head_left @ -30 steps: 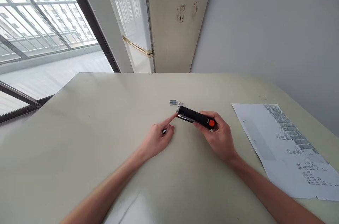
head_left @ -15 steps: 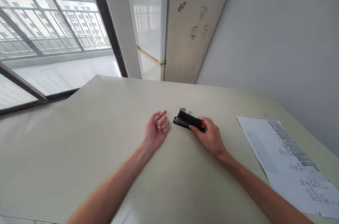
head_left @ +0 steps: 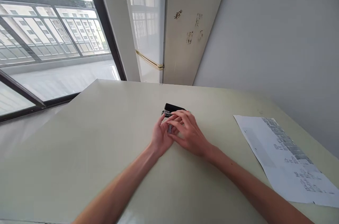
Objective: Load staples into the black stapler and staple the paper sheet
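Note:
My left hand is turned palm up and cupped, its fingers partly hidden behind my right hand. A small grey strip of staples rests over its palm. From the right, my right hand reaches across, thumb and fingertips at the two ends of the strip. Just beyond both hands lies a black stapler on the table, its top raised from its base. My right fingers cover its rear part, and my left thumb is close to its front end.
The pale table spreads out around the hands. A printed paper sheet lies on the right. Behind the table stand a fridge and a grey wall; a dark-framed window is at the left.
My right hand has let go of the stapler and moved left over my left palm. The stapler now sits on the table behind the hands. The view has shifted slightly.

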Demonstrator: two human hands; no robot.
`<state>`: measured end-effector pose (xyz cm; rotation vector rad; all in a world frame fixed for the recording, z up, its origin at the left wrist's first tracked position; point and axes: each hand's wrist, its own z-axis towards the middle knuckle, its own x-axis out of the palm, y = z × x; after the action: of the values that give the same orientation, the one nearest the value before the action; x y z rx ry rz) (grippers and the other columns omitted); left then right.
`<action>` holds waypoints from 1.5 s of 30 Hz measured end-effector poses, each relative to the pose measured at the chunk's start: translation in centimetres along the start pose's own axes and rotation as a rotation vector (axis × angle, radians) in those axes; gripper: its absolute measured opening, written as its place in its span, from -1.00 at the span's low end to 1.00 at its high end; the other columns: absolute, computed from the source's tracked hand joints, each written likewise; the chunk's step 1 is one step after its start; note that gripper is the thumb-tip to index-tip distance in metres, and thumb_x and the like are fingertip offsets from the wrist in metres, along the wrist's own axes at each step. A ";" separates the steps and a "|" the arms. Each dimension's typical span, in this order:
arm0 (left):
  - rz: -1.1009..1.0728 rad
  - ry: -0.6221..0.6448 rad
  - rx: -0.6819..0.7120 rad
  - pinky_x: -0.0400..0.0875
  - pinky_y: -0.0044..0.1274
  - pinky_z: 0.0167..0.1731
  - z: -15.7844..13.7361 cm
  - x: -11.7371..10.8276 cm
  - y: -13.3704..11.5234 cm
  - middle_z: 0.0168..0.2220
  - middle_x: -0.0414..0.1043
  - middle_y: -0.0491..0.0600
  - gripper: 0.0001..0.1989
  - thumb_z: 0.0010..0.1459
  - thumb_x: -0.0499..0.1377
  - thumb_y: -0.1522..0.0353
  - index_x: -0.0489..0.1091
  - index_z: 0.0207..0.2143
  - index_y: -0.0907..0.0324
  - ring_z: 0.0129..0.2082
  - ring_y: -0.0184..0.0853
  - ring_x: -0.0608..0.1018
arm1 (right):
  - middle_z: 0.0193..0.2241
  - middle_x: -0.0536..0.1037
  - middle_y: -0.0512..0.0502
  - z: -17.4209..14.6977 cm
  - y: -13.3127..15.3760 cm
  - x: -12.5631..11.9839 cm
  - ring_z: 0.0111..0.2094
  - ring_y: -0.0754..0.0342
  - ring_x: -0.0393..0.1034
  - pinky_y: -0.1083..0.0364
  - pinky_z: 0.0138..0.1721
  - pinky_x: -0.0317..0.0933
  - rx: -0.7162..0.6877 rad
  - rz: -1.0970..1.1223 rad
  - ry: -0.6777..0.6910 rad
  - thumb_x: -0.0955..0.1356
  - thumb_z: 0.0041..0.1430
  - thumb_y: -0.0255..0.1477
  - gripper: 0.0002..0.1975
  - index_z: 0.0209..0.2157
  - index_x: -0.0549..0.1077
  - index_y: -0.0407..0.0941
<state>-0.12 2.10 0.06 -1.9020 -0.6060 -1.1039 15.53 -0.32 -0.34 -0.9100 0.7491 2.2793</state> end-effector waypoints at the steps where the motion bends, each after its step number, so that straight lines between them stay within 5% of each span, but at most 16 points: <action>1: 0.022 0.033 -0.036 0.49 -0.42 -0.08 -0.2 0.2 0.2 -0.04 0.61 0.29 -0.54 0.45 0.06 0.20 0.51 0.08 0.41 -0.04 -0.08 0.65 | 0.26 0.41 -0.31 -0.3 0.1 -0.3 0.34 -0.29 0.21 -0.36 0.29 0.21 0.009 -0.034 0.015 0.39 0.39 -0.28 -0.71 0.09 0.52 -0.03; 6: 0.137 0.091 -0.128 0.52 -0.46 -0.11 -0.6 0.7 1.6 -0.02 0.62 0.31 -0.52 0.44 0.12 0.14 0.54 0.05 0.40 -0.05 -0.11 0.66 | 0.23 0.46 -0.29 -2.2 -0.2 -2.8 0.37 -0.26 0.18 -0.33 0.33 0.19 0.071 -0.084 0.000 0.39 0.40 -0.31 -0.77 0.02 0.54 -0.04; 10: 0.282 0.064 -0.111 0.50 -0.37 0.08 -0.4 1.3 2.2 0.08 0.58 0.36 -0.52 0.42 0.14 0.13 0.59 -0.02 0.42 0.08 -0.03 0.63 | 0.20 0.50 -0.19 -5.7 -3.8 -7.1 0.32 -0.21 0.27 -0.30 0.31 0.22 0.189 -0.120 -0.098 0.41 0.38 -0.25 -0.76 0.04 0.53 0.05; 18: 0.300 -0.177 -0.112 0.59 -0.35 -0.01 -0.1 2.9 1.6 -0.01 0.63 0.29 -0.62 0.44 0.10 0.24 0.61 -0.11 0.37 -0.03 -0.08 0.68 | 0.16 0.49 -0.24 -20.5 -17.6 -19.8 0.23 -0.24 0.34 -0.21 0.25 0.21 0.873 -0.432 -0.249 0.34 0.32 -0.08 -0.64 -0.07 0.58 -0.02; 23: 0.271 -0.258 -0.088 0.65 -0.36 -0.12 0.0 3.8 1.6 -0.13 0.64 0.25 -0.65 0.45 0.06 0.31 0.59 -0.11 0.37 -0.17 -0.14 0.70 | 0.11 0.51 -0.39 -27.3 -21.1 -24.6 0.24 -0.34 0.32 -0.23 0.18 0.21 1.103 -0.510 -0.270 0.33 0.26 -0.02 -0.54 -0.08 0.58 -0.09; 33: 0.269 -0.226 -0.097 0.64 -0.42 -0.24 0.3 3.6 1.5 -0.30 0.56 0.16 -0.74 0.39 0.12 0.36 0.58 -0.15 0.33 -0.32 -0.23 0.64 | 0.09 0.59 -0.28 -29.1 -22.5 -24.5 0.25 -0.29 0.34 -0.23 0.27 0.18 1.135 -0.406 -0.299 0.38 0.19 -0.09 -0.61 -0.10 0.61 -0.04; 37: 0.279 -0.217 -0.097 0.64 -0.44 -0.27 0.3 3.6 1.5 -0.31 0.54 0.13 -0.75 0.38 0.12 0.37 0.58 -0.19 0.33 -0.35 -0.26 0.62 | 0.11 0.59 -0.31 -28.7 -21.2 -24.8 0.09 -0.22 0.50 -0.19 0.13 0.34 1.182 -0.352 -0.375 0.32 0.30 -0.05 -0.53 0.02 0.57 -0.07; 41: 0.302 -0.215 -0.083 0.63 -0.46 -0.27 0.4 3.5 1.7 -0.32 0.54 0.11 -0.80 0.33 0.16 0.43 0.58 -0.23 0.33 -0.35 -0.28 0.61 | 0.12 0.58 -0.33 -27.1 -19.4 -24.3 0.07 -0.22 0.53 -0.20 0.08 0.38 1.183 -0.360 -0.455 0.26 0.37 -0.07 -0.53 0.05 0.54 -0.09; 45: 0.319 -0.209 -0.072 0.63 -0.48 -0.27 0.4 3.3 1.7 -0.31 0.55 0.09 -0.84 0.30 0.20 0.46 0.58 -0.29 0.30 -0.34 -0.29 0.61 | 0.15 0.57 -0.25 -22.8 -17.2 -21.8 0.14 -0.20 0.49 -0.16 0.09 0.40 1.021 -0.293 -0.333 0.32 0.36 -0.12 -0.62 0.04 0.55 -0.02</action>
<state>2.96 1.56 2.05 -2.1046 -0.3614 -0.7384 49.99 -10.22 -3.08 -0.1309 1.3109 1.4134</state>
